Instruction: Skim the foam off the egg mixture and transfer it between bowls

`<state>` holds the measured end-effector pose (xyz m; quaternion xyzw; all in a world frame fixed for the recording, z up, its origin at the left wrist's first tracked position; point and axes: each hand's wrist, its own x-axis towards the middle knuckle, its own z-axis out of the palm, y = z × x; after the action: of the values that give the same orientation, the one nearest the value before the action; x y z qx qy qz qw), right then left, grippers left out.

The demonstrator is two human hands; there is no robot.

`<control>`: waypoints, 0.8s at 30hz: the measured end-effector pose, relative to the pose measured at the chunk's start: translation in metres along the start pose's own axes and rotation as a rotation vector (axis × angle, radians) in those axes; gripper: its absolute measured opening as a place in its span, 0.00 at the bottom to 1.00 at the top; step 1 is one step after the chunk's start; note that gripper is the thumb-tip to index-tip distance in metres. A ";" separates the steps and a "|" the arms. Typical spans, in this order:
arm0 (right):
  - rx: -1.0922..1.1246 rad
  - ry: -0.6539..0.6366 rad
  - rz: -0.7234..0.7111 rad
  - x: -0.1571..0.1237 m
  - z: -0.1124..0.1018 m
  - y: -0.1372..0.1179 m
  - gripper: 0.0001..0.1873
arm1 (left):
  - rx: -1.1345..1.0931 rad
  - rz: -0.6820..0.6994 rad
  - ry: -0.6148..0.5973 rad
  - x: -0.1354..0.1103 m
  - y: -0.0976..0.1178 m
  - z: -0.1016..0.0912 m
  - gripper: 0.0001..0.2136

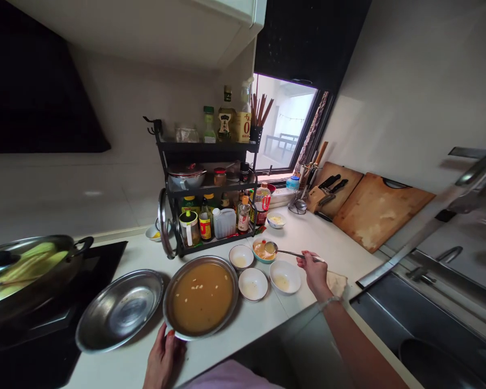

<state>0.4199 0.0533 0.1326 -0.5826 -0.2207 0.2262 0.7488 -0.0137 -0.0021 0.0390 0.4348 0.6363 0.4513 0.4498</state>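
Observation:
My left hand [164, 354] grips the near rim of a metal dish [201, 296] filled with brownish-yellow liquid on the white counter. My right hand [314, 270] is closed on the handle of a metal spoon [285, 252], whose bowl rests in a small blue-rimmed bowl [263, 250] of orange sauce. Three small white bowls sit around it: one [241, 256] behind the dish, one [253, 283] to the dish's right, one [285, 276] just left of my right hand.
An empty metal dish [119, 309] lies left of the full one. A wok [28, 273] with yellow-green food sits on the black hob at far left. A black rack [208, 197] of bottles stands behind; cutting boards [378, 209] lean on the wall; a sink [429, 329] is at right.

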 end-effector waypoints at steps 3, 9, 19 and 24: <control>0.008 -0.026 -0.004 -0.004 0.001 -0.008 0.21 | -0.038 -0.009 -0.023 0.000 0.000 -0.001 0.47; 0.007 -0.153 0.062 -0.030 0.013 -0.023 0.21 | -0.157 -0.003 -0.012 -0.001 -0.014 0.006 0.41; -0.033 -0.434 0.127 -0.117 0.047 -0.001 0.21 | -0.121 0.043 -0.020 0.008 -0.028 0.003 0.43; -0.215 -0.823 -0.216 -0.147 0.042 0.013 0.16 | -0.107 0.059 -0.005 0.010 -0.032 0.002 0.40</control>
<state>0.2757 0.0011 0.1197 -0.4922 -0.5828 0.3356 0.5527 -0.0190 0.0008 0.0063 0.4298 0.5971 0.4967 0.4604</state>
